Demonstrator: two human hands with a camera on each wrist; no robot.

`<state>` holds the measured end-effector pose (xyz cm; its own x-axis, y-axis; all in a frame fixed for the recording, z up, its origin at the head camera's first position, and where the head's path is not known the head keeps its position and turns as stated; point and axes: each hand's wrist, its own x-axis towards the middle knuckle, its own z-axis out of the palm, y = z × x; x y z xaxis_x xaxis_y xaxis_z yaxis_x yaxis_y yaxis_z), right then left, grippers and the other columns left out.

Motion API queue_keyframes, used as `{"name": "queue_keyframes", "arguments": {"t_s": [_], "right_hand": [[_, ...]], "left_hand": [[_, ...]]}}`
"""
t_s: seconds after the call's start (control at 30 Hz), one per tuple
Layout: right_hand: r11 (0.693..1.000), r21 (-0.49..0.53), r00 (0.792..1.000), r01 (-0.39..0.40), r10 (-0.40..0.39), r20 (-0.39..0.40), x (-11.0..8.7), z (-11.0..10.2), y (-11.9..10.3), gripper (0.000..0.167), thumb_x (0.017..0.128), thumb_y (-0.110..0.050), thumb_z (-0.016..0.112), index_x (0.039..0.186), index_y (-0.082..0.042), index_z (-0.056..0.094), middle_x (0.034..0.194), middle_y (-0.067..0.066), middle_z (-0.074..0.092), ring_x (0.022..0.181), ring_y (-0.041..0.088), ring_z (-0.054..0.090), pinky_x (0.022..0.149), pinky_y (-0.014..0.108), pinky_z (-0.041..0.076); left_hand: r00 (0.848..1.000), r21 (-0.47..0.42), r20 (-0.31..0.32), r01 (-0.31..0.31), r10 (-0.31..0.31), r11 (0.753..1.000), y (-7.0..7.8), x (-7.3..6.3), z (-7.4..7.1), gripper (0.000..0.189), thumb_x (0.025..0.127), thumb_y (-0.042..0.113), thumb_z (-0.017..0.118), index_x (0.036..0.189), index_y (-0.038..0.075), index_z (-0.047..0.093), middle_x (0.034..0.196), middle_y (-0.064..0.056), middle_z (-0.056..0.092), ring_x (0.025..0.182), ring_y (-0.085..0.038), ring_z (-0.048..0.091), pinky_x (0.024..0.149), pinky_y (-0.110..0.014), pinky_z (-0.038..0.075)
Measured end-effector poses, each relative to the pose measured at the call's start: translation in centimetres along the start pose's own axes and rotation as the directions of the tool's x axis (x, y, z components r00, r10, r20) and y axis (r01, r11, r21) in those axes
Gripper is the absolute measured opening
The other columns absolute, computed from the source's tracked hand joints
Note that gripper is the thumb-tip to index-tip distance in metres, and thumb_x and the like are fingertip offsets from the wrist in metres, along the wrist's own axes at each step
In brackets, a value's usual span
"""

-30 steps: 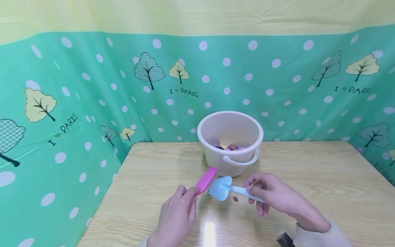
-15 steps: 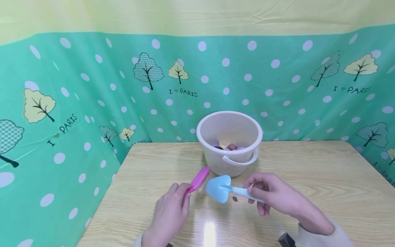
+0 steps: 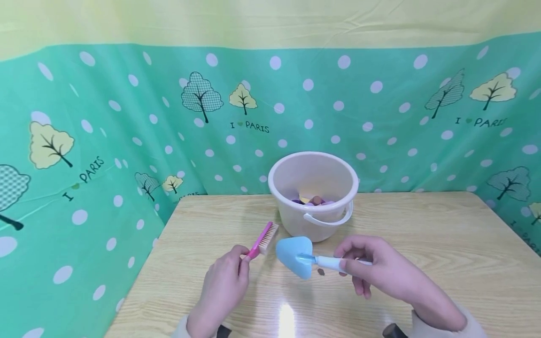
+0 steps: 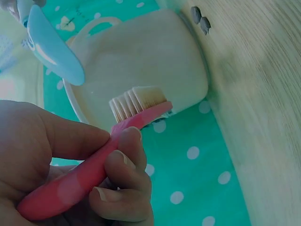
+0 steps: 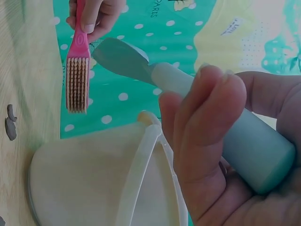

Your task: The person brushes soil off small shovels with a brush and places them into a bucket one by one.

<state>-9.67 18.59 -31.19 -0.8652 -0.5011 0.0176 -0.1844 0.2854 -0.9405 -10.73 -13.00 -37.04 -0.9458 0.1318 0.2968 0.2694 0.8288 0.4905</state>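
My left hand grips a pink brush by its handle, the pale bristles facing right toward a light blue trowel. That trowel is held by its pale handle in my right hand, its blade pointing left in front of the bucket. A gap separates brush and blade. In the left wrist view, thumb and curled fingers wrap the brush handle. The right wrist view has fingers and thumb around the trowel handle. Small dark bits lie on the table near the bucket.
Behind both tools stands a white bucket with its handle hanging at the front and several purple, brown and yellow things inside. The wooden table meets a green dotted curtain at the back and left.
My left hand has drawn the brush left, away from the trowel blade, and turned it so the bristles show. The trowel blade has shifted slightly left and tilted, still in my right hand.
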Motion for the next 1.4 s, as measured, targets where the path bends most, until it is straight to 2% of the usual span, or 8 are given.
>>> {"name": "queue_keyframes", "arguments": {"t_s": [0.1, 0.23, 0.43, 0.57, 0.7, 0.9, 1.13, 1.4], "right_hand": [[0.999, 0.009, 0.999, 0.050, -0.050, -0.013, 0.0, 0.0, -0.2, 0.009, 0.093, -0.006, 0.058, 0.102, -0.004, 0.060, 0.077, 0.012, 0.061, 0.049, 0.024, 0.058, 0.043, 0.038, 0.050], [0.986, 0.047, 0.986, 0.163, -0.162, -0.025, 0.0, -0.1, -0.3, 0.011, 0.094, -0.001, 0.055, 0.104, -0.003, 0.059, 0.073, 0.010, 0.060, 0.050, 0.023, 0.057, 0.042, 0.036, 0.049], [0.979, 0.016, 0.976, 0.203, -0.201, -0.084, 0.2, -0.8, -1.1, 0.012, 0.094, -0.002, 0.055, 0.105, -0.002, 0.059, 0.068, 0.010, 0.058, 0.053, 0.021, 0.056, 0.044, 0.034, 0.049], [0.983, -0.047, 0.973, 0.180, -0.184, -0.136, 0.7, -1.6, -2.2, 0.012, 0.094, -0.004, 0.056, 0.105, -0.003, 0.060, 0.069, 0.010, 0.059, 0.055, 0.022, 0.056, 0.046, 0.032, 0.048], [0.986, -0.116, 0.973, 0.117, -0.137, -0.185, 1.4, -2.7, -3.4, 0.013, 0.094, -0.009, 0.058, 0.106, -0.003, 0.060, 0.072, 0.011, 0.058, 0.057, 0.022, 0.056, 0.048, 0.032, 0.049], [0.968, -0.245, 0.961, 0.055, -0.117, -0.249, 2.8, -4.4, -4.9, 0.012, 0.093, -0.010, 0.060, 0.103, -0.004, 0.062, 0.074, 0.012, 0.059, 0.059, 0.023, 0.057, 0.051, 0.033, 0.051], [0.900, -0.426, 0.958, -0.095, -0.033, -0.285, 5.5, -6.0, -5.4, 0.013, 0.091, -0.013, 0.058, 0.103, -0.008, 0.062, 0.081, 0.009, 0.063, 0.064, 0.022, 0.059, 0.054, 0.034, 0.051], [0.800, -0.580, 0.961, -0.154, -0.016, -0.276, 8.6, -7.1, -5.1, 0.014, 0.088, -0.013, 0.055, 0.100, -0.008, 0.062, 0.089, 0.011, 0.064, 0.060, 0.021, 0.053, 0.052, 0.033, 0.045]], "left_hand": [[1.000, -0.009, 0.021, 0.022, -0.022, 1.000, -0.2, 0.2, -0.1, 0.018, 0.091, 0.005, 0.056, 0.106, 0.003, 0.064, 0.057, 0.010, 0.044, 0.042, -0.002, 0.035, 0.037, -0.021, 0.031], [0.998, -0.019, 0.039, 0.045, -0.044, 0.999, -0.5, 0.4, -0.1, 0.020, 0.091, 0.004, 0.053, 0.107, 0.003, 0.065, 0.056, 0.009, 0.044, 0.042, -0.003, 0.036, 0.038, -0.022, 0.031], [0.996, -0.049, 0.047, 0.080, -0.078, 0.996, -0.9, 0.5, 0.0, 0.018, 0.091, 0.005, 0.053, 0.105, 0.002, 0.065, 0.056, 0.009, 0.044, 0.042, -0.004, 0.037, 0.039, -0.023, 0.032], [0.993, -0.078, 0.053, 0.111, -0.107, 0.991, -1.3, 0.8, 0.0, 0.018, 0.091, 0.005, 0.054, 0.104, 0.002, 0.065, 0.056, 0.009, 0.047, 0.042, -0.005, 0.039, 0.039, -0.023, 0.033], [0.990, -0.101, 0.059, 0.130, -0.124, 0.986, -1.5, 1.0, 0.0, 0.019, 0.090, 0.004, 0.053, 0.105, 0.001, 0.064, 0.059, 0.008, 0.051, 0.043, -0.006, 0.041, 0.039, -0.024, 0.035], [0.987, -0.125, 0.077, 0.150, -0.141, 0.981, -2.0, 1.1, 0.2, 0.018, 0.090, 0.005, 0.057, 0.105, 0.001, 0.064, 0.063, 0.006, 0.055, 0.047, -0.007, 0.045, 0.042, -0.023, 0.038], [0.984, -0.137, 0.090, 0.166, -0.155, 0.977, -2.6, 1.1, 0.5, 0.017, 0.090, 0.004, 0.057, 0.105, 0.001, 0.063, 0.063, 0.005, 0.053, 0.047, -0.008, 0.044, 0.040, -0.023, 0.038], [0.979, -0.150, 0.127, 0.179, -0.160, 0.972, -2.9, 1.2, 0.7, 0.027, 0.089, 0.003, 0.056, 0.115, -0.006, 0.058, 0.065, 0.003, 0.055, 0.046, -0.009, 0.046, 0.039, -0.022, 0.038]]}}
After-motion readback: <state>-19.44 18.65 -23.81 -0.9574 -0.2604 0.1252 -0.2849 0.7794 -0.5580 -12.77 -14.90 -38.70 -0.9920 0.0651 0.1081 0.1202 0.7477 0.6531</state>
